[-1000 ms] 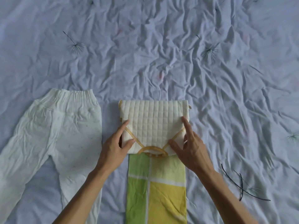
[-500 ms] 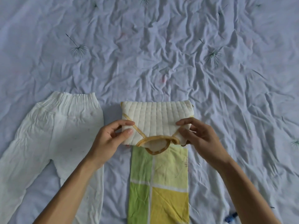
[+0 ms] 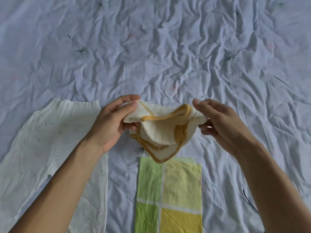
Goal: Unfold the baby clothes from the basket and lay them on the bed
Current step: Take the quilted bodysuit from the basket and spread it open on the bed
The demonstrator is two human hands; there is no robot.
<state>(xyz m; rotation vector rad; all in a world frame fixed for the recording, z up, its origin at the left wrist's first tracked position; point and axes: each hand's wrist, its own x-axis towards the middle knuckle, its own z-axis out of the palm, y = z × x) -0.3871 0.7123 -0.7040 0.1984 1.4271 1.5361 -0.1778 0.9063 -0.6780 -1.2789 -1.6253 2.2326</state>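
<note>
Folded cloth [image 3: 170,195] flat on bed [image 3: 168,56], nearest viewer. Vest [image 3: 159,132] held up just beyond folded cloth's far end. Left hand [image 3: 112,121] pinching vest beyond-left of folded cloth, right hand [image 3: 222,125] pinching it beyond-right. Trousers [image 3: 50,140] on bed, left of folded cloth, apart from it.

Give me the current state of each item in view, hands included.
quilted cream garment: held up, partly unfolded, sagging between both hands
left hand: pinches the garment's left edge
right hand: pinches the garment's right edge
white trousers: unfolded, flat on the bed
green and yellow cloth: lying flat on the bed
bed sheet: wrinkled
</note>
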